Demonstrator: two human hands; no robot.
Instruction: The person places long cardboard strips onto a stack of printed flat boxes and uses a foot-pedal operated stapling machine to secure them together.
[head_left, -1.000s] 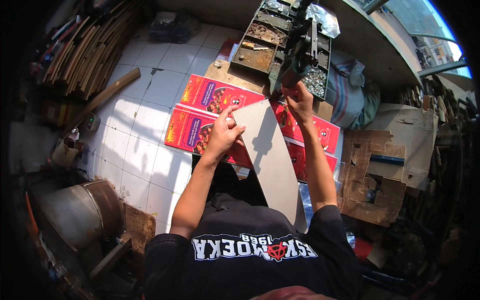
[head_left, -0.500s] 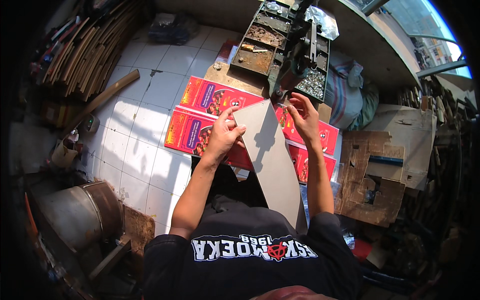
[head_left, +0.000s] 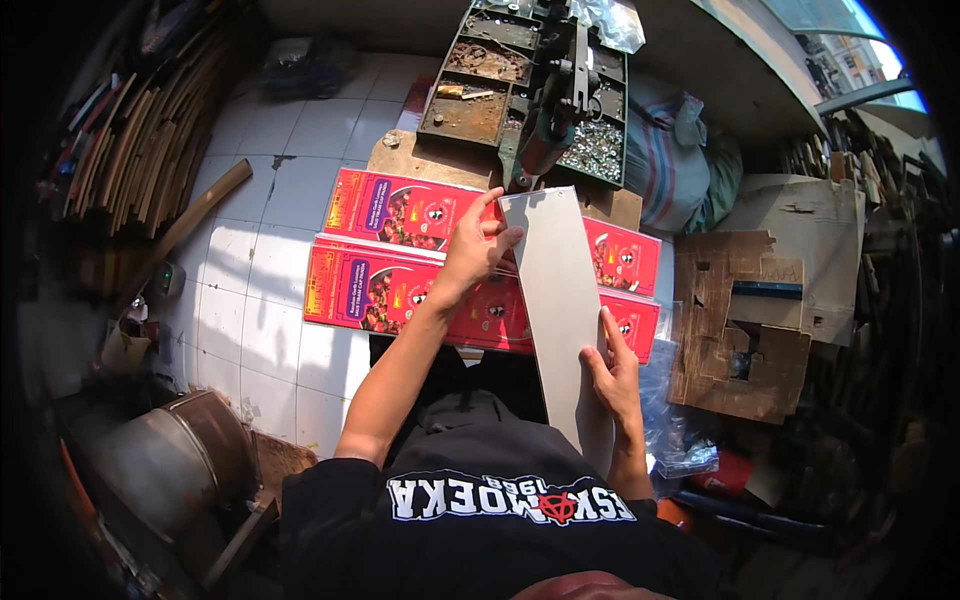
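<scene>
A long grey-beige board (head_left: 562, 300) slants from my lap to the foot of a dark hand press (head_left: 545, 148). My left hand (head_left: 474, 252) pinches its left edge near the far end, thumb on the face. Farther down, my right hand (head_left: 616, 378) grips the right edge, its thumb on top and fingers along the side. A small round mark shows near the board's far right corner. Beneath the board lie red printed panels (head_left: 415, 290) with food pictures, in two overlapping rows. The board's underside is hidden.
Compartment trays (head_left: 470, 118) of small metal parts flank the press. A striped sack (head_left: 650, 165) and brown cut cardboard (head_left: 740, 370) lie to the right. At the left are stacked boards (head_left: 150, 120), a wooden strip (head_left: 195, 215) and a metal drum (head_left: 150, 445).
My right hand has come down from beside the press and taken hold of the board's right edge. The board has turned, its far end now squarer to the press; my left hand still holds it.
</scene>
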